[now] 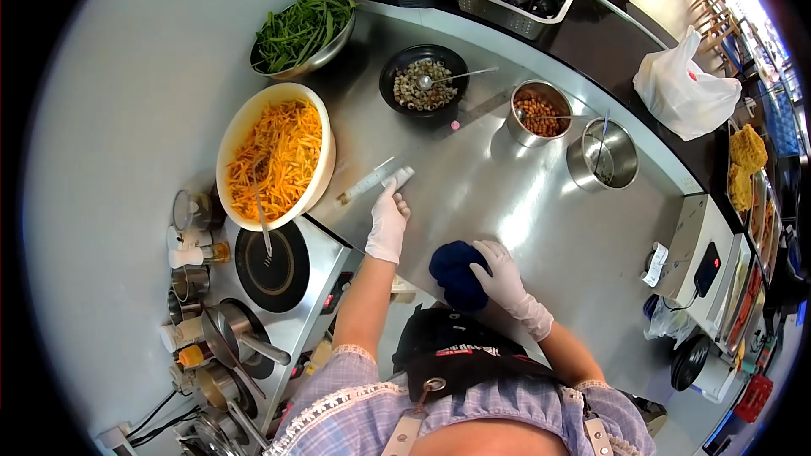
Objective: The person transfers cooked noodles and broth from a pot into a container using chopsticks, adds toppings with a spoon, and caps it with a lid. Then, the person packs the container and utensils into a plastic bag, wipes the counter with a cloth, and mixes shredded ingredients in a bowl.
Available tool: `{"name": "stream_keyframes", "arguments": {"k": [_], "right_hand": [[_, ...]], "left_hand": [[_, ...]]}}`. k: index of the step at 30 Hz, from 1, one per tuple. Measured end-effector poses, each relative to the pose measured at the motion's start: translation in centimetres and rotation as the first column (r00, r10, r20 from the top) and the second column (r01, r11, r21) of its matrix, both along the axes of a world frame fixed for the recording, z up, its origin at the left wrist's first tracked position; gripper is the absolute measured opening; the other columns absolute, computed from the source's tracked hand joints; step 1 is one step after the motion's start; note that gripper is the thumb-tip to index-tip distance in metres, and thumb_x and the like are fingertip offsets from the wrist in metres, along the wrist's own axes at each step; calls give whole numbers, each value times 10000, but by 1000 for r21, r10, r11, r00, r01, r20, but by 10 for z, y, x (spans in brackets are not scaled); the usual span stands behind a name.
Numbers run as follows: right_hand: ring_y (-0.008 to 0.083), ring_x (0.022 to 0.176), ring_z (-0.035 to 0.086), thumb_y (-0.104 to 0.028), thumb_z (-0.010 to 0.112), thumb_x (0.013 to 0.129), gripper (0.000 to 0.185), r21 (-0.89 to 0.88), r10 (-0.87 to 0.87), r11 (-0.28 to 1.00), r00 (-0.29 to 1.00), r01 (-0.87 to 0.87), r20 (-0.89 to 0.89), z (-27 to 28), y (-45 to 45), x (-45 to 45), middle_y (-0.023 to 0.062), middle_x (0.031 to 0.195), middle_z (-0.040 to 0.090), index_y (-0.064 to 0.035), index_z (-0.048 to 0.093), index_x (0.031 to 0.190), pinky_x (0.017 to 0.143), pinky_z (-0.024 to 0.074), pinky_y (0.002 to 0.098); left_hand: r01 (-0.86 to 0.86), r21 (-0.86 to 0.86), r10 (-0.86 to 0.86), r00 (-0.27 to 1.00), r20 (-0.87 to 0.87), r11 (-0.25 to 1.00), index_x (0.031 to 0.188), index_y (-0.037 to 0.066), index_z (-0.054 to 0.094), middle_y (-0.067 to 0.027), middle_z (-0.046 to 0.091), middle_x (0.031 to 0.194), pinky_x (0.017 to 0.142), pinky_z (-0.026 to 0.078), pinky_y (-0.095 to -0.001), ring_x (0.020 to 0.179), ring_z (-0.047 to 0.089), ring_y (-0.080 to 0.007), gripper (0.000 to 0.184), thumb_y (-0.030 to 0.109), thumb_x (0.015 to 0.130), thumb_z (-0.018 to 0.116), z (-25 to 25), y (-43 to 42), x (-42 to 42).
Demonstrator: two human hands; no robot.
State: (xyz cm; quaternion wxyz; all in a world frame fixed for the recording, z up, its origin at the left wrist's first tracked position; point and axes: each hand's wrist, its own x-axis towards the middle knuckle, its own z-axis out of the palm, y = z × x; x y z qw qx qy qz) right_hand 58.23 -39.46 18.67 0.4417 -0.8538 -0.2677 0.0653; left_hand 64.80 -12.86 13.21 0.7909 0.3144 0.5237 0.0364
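Both my hands wear thin white gloves over a steel counter [541, 236]. My left hand [389, 224] is at a small white object [399, 176], its fingers curled at the near end. Just left of that lies a clear and white flat strip [367, 183]. My right hand [505, 281] rests on the right side of a bunched dark blue cloth [457, 275] at the counter's near edge, with the fingers partly spread and bent over it.
Shredded orange food fills a large white bowl [328, 152] at left; green vegetables [304, 32] lie in a bowl behind. A black bowl [391, 95] and two steel pots [534, 137] [583, 171] stand farther back. Induction plates [272, 266] and pans are at lower left.
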Motion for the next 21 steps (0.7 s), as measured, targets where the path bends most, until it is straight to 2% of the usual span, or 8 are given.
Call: {"name": "stream_keyframes", "arguments": {"k": [2,5,9,12,14,16,20,21], "right_hand": [[353,1008,548,-128,632,785,358,14,-58,998,997,59,-46,0,-4,-6,175,1064,597,15,565,1106,877,450,406],[344,983,563,-114,624,789,323,28,-90,995,996,91,-17,-5,-8,-10,168,1040,611,10,578,1084,851,465,400],[339,977,568,-109,621,793,308,11,-84,996,996,84,-35,-3,-7,-8,171,1036,614,7,582,1076,844,469,401],[343,994,563,-112,617,802,304,9,-70,997,995,71,-76,4,2,-4,177,1044,610,8,582,1079,854,463,402],[355,1015,553,-116,612,814,353,48,-175,983,983,178,-62,9,19,4,184,1054,606,7,552,1140,875,455,399],[344,1058,546,-131,613,826,428,133,-183,976,981,173,68,8,43,28,182,1084,607,5,503,1216,899,443,388],[279,1028,589,-125,628,824,546,279,-125,954,992,111,32,-37,103,75,178,1146,596,17,418,1308,893,454,344],[298,1029,588,-138,658,787,561,362,-57,906,911,220,-409,-52,117,84,179,1124,608,17,447,1283,893,453,353]], "left_hand": [[62,-157,-52,996,68,986,863,136,552,3,487,695,417,327,-202,508,397,-92,239,322,821,695,5,5,1],[144,-264,-143,989,24,954,883,145,555,-7,491,705,431,348,-217,527,411,-105,230,333,833,677,11,0,-6],[156,-401,-156,987,33,903,930,146,555,-32,527,775,476,395,-244,610,456,-146,221,346,867,625,6,-4,-25],[138,-446,-135,990,40,884,956,118,549,-42,544,777,482,399,-238,605,469,-150,237,338,884,601,12,-11,-32],[160,-421,-149,987,59,893,978,108,549,-44,548,794,492,412,-246,605,471,-149,233,324,898,579,17,-12,-36],[219,-467,-181,975,125,857,966,69,558,-55,552,798,504,424,-259,622,479,-156,230,294,919,539,17,-9,-39],[271,-510,-143,951,276,816,981,31,555,-56,554,787,513,432,-244,613,486,-153,241,262,936,503,11,-10,-51],[221,-521,-102,964,247,824,989,35,558,-51,552,769,517,433,-233,600,485,-147,233,253,941,491,14,-12,-53]]}}
